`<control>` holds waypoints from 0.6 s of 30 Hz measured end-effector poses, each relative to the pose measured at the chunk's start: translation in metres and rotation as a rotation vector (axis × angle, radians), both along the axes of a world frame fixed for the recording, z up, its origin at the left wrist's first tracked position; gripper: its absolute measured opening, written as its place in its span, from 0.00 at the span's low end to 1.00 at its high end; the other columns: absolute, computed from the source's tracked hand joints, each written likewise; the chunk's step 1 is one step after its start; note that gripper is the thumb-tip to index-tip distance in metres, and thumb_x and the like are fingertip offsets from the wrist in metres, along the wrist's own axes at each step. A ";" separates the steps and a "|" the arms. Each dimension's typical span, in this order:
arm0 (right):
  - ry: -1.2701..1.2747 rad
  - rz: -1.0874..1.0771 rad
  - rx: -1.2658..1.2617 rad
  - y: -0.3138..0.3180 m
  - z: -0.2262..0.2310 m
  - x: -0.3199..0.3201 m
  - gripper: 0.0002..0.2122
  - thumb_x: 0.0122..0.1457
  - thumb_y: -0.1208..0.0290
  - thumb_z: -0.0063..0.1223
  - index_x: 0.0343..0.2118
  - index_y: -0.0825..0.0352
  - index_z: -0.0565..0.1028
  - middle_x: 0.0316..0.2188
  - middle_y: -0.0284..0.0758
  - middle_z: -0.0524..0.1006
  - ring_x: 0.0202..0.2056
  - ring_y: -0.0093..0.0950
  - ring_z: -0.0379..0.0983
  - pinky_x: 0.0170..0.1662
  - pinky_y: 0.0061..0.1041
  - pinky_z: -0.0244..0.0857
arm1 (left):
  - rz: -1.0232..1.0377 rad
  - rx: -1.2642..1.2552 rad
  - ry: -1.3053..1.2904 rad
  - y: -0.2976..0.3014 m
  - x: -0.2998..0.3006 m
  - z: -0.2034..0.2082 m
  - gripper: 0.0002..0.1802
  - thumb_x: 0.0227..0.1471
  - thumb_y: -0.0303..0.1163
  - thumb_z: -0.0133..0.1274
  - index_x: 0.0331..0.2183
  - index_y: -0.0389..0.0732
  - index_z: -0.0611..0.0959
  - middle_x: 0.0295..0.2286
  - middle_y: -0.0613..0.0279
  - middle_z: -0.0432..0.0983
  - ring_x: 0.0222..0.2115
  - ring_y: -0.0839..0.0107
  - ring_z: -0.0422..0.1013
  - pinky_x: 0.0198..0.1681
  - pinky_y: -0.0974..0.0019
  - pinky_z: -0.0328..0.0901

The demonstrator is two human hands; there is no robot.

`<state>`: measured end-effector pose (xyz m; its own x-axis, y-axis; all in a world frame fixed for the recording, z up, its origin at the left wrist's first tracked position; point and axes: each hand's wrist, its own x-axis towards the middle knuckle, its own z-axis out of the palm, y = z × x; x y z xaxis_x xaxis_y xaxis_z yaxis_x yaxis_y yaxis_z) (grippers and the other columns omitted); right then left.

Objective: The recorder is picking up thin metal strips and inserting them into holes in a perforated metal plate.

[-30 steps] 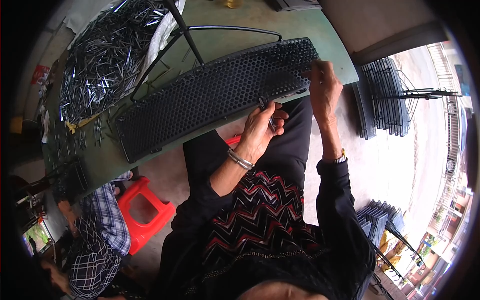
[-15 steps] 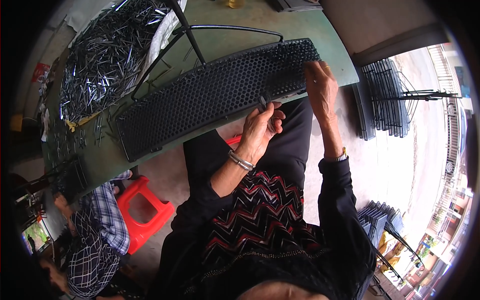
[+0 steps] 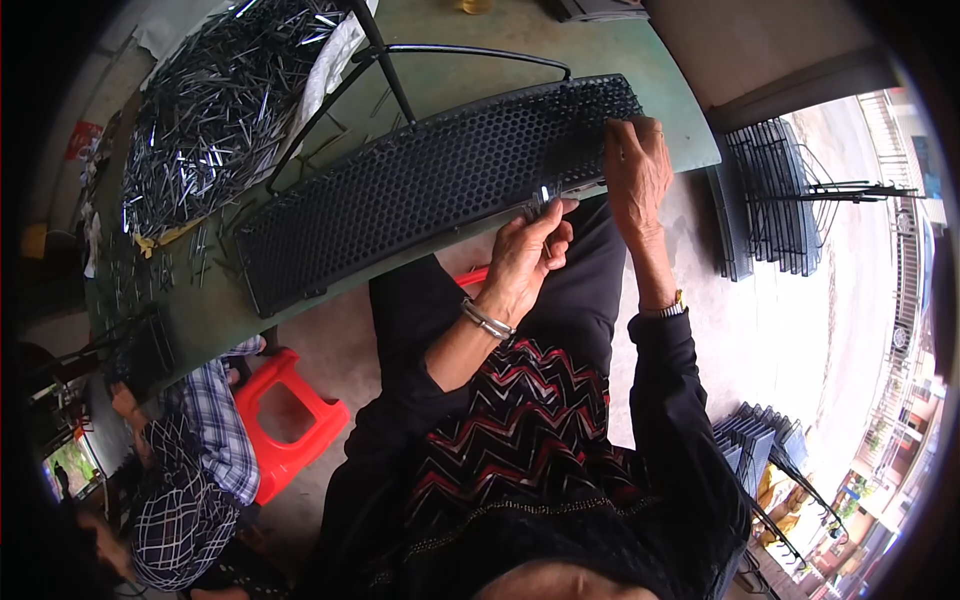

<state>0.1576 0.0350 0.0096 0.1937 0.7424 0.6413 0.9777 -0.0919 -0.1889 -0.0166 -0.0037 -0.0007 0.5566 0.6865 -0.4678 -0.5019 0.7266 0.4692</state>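
A long black perforated panel (image 3: 430, 180) with round holes lies slantwise along the near edge of the green table. A bent black metal rod frame (image 3: 470, 48) rises from its far side. My left hand (image 3: 522, 256), a metal bangle on its wrist, is closed round several thin dark strips (image 3: 541, 198), whose shiny ends stick up beside the panel's near edge. Over the panel's right end, my right hand (image 3: 638, 178) has its fingers pinched together, pointing down at the holes. What those fingertips hold, if anything, is hidden. Short dark bits crowd the holes at that end.
A large heap of dark shiny strips (image 3: 215, 130) lies on a white sheet at the left of the table (image 3: 500, 22). Lower left are a red plastic stool (image 3: 285, 450) and a co-worker in checked clothes (image 3: 185, 510). Black wire racks (image 3: 775, 195) stand at right.
My right hand has shifted slightly left and its fingers stay bunched. The left hand has turned a little, bringing the strips' bright ends into view. The panel has barely moved.
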 end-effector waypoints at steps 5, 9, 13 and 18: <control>0.052 0.004 0.051 0.002 -0.004 -0.002 0.04 0.56 0.72 0.52 0.33 0.61 0.75 0.34 0.34 0.72 0.35 0.35 0.72 0.34 0.33 0.66 | -0.006 0.005 0.028 -0.001 -0.002 0.002 0.14 0.56 0.39 0.54 0.38 0.38 0.80 0.21 0.69 0.71 0.18 0.85 0.62 0.19 0.80 0.55; 0.117 0.006 0.071 0.001 0.001 -0.001 0.03 0.57 0.72 0.52 0.33 0.61 0.76 0.35 0.34 0.72 0.34 0.35 0.72 0.33 0.33 0.66 | -0.024 0.001 -0.015 -0.002 -0.002 -0.003 0.14 0.56 0.39 0.54 0.38 0.38 0.80 0.22 0.70 0.71 0.18 0.85 0.62 0.19 0.80 0.54; 0.101 0.008 0.084 -0.005 0.001 -0.001 0.04 0.57 0.71 0.52 0.35 0.60 0.77 0.35 0.34 0.72 0.34 0.34 0.72 0.34 0.31 0.66 | -0.029 0.007 -0.019 -0.002 -0.001 -0.002 0.15 0.56 0.39 0.54 0.38 0.38 0.80 0.22 0.70 0.70 0.18 0.86 0.61 0.19 0.81 0.53; 0.080 -0.048 -0.010 -0.014 0.002 -0.005 0.07 0.56 0.69 0.55 0.37 0.59 0.79 0.34 0.34 0.72 0.34 0.31 0.72 0.34 0.29 0.65 | -0.041 0.034 0.006 -0.002 0.000 0.004 0.14 0.55 0.39 0.55 0.38 0.38 0.80 0.22 0.71 0.70 0.18 0.86 0.60 0.19 0.81 0.52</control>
<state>0.1530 0.0214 0.0113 0.2792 0.7372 0.6153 0.9540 -0.1402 -0.2649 -0.0164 -0.0058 0.0028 0.5814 0.6788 -0.4486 -0.4693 0.7301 0.4967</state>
